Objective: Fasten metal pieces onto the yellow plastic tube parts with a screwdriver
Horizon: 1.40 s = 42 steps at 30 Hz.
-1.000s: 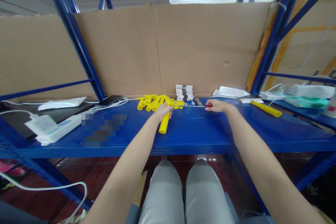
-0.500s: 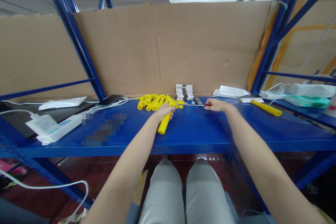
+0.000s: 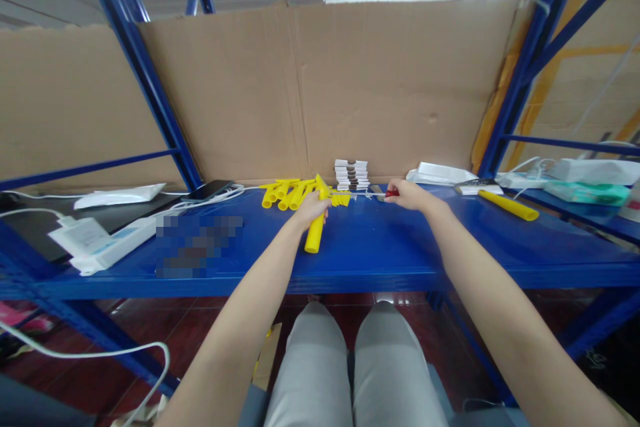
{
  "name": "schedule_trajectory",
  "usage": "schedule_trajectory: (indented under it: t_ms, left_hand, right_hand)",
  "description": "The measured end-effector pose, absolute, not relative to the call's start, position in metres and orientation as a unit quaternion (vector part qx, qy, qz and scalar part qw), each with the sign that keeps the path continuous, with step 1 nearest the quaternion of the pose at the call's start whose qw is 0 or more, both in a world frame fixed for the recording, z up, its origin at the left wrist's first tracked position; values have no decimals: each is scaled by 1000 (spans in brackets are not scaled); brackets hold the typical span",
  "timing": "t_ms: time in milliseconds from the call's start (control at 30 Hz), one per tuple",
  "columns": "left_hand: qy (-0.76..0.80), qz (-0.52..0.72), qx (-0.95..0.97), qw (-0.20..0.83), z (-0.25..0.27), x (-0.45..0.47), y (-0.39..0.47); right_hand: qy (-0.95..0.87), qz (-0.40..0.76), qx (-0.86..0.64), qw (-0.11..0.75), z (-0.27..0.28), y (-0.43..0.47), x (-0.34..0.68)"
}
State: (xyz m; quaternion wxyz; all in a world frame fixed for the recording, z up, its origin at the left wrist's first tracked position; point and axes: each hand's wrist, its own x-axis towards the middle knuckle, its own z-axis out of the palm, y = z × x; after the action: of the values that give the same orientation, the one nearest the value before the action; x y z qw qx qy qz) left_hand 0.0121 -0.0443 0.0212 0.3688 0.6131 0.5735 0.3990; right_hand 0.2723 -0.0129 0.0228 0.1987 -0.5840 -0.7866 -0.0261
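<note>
My left hand (image 3: 314, 209) is closed around a yellow plastic tool handle (image 3: 315, 233), whose tubular end points toward me and whose wider head faces away. In my closed right hand (image 3: 406, 194) is a screwdriver (image 3: 393, 192) with a red grip. Its thin metal shaft runs left to the head of the yellow handle; the exact contact at the tip is too small to make out. Several similar yellow handles (image 3: 284, 195) lie in a pile just beyond my left hand. Small yellow pieces (image 3: 341, 200) lie right of the held handle.
A stack of small white packs (image 3: 351, 175) stands against the cardboard panel (image 3: 400, 87). One yellow handle (image 3: 510, 205) lies at the right beside a white packet (image 3: 440, 173). To the left are a power strip (image 3: 117, 247), cables and a dark phone (image 3: 209, 191). Blue posts flank the shelf (image 3: 380, 260).
My right hand has moved slightly up and left with the screwdriver, and more of its red grip shows. The held yellow handle has turned a little more upright in view.
</note>
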Motion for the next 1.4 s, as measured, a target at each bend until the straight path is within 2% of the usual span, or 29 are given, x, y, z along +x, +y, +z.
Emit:
schedule_trajectory:
  t_ms: [200, 567, 733, 1067, 1400]
  left_hand:
    - [569, 464, 610, 299, 23, 5, -40]
    - [528, 533, 604, 272, 33, -1, -44]
    - [555, 513, 612, 234, 30, -4, -42]
    - [605, 398, 665, 182, 31, -13, -42]
    - [586, 411, 663, 219, 28, -13, -40]
  right_hand:
    - [-817, -65, -525, 229, 32, -26, 260]
    - [-804, -66, -546, 224, 32, -36, 242]
    - [-823, -85, -528, 190, 32, -36, 237]
    - [-814, -146, -533, 183, 32, -40, 240]
    - [-826, -58, -539, 151, 23, -30, 240]
